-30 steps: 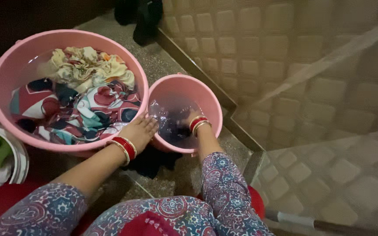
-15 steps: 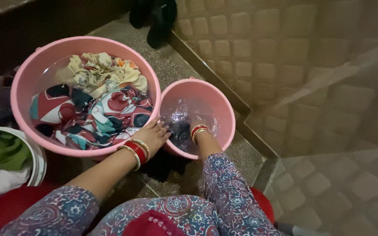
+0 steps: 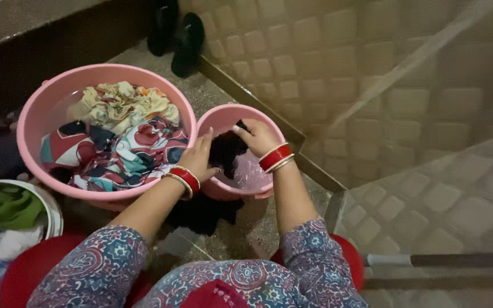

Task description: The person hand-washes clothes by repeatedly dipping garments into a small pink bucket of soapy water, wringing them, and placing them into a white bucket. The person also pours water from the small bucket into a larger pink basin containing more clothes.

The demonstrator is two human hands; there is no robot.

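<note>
Dark garment (image 3: 226, 151), wet and bunched, is up out of the water, held over the small pink bucket (image 3: 218, 121) between both hands. The left hand (image 3: 199, 159) pinches its near side at the bucket's rim, fingers curled into the cloth; the right hand (image 3: 258, 137) has its grip closed over the top of the bundle, red bangles at both wrists. By the look of it, this is the lift-and-squeeze stage of hand washing: the piece is clear of the suds but not yet wrung. The next move calls for a firm two-handed twist kept over the bucket, so the run-off falls inside and not on the stone floor (image 3: 212, 85).

Just beside, touching rim to rim, the big pink tub (image 3: 35, 114) soaks patterned cloth (image 3: 126, 151) and a cream piece (image 3: 121, 102). A white bucket (image 3: 52, 211) with green cloth (image 3: 7, 208) is cut off at the left edge. How much of the dark garment hangs below the hands is hard to tell; its kind cannot be made out, and the water level is hidden behind it. A dark patch under the small bucket is unclear too.
</note>
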